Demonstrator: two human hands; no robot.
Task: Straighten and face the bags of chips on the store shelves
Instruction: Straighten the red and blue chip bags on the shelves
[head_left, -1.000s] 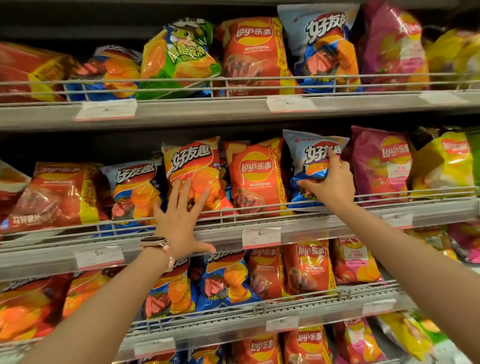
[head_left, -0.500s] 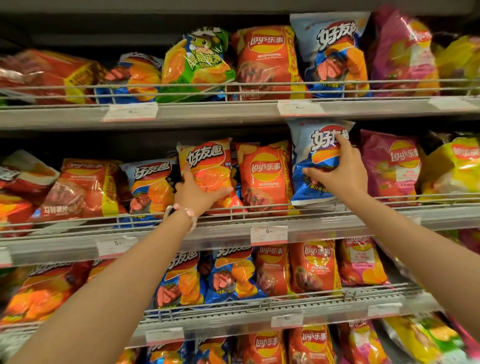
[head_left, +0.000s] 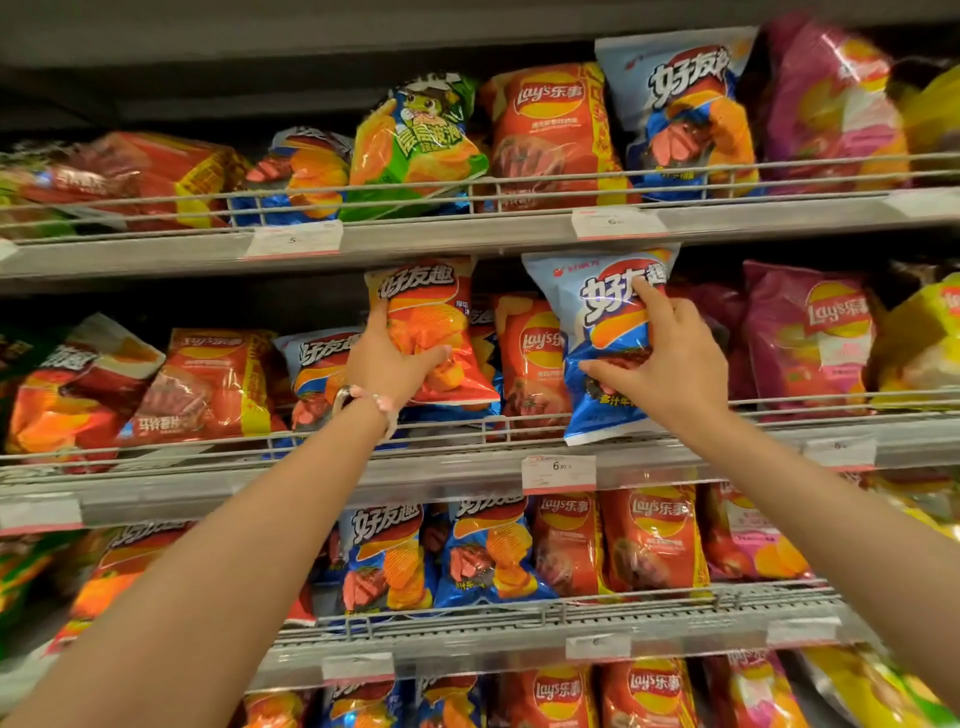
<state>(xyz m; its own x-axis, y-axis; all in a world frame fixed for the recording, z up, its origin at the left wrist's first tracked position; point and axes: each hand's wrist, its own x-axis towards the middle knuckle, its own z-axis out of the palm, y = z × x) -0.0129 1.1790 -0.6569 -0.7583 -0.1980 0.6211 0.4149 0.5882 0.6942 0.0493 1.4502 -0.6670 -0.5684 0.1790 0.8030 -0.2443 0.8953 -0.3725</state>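
Currently both hands are working the middle shelf (head_left: 467, 470): the left hand (head_left: 387, 364) is gripping an orange bag (head_left: 431, 332), the right hand (head_left: 670, 364) pinching a blue bag (head_left: 597, 322) above the rail, fingers curled. Next, I judge, each wants seating upright, label forward.

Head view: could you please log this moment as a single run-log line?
left hand: grips orange bag | right hand: grips light-blue bag | both raised above middle shelf

Far-left bags (head_left: 47, 395) are blurred; both forearms cut off below.
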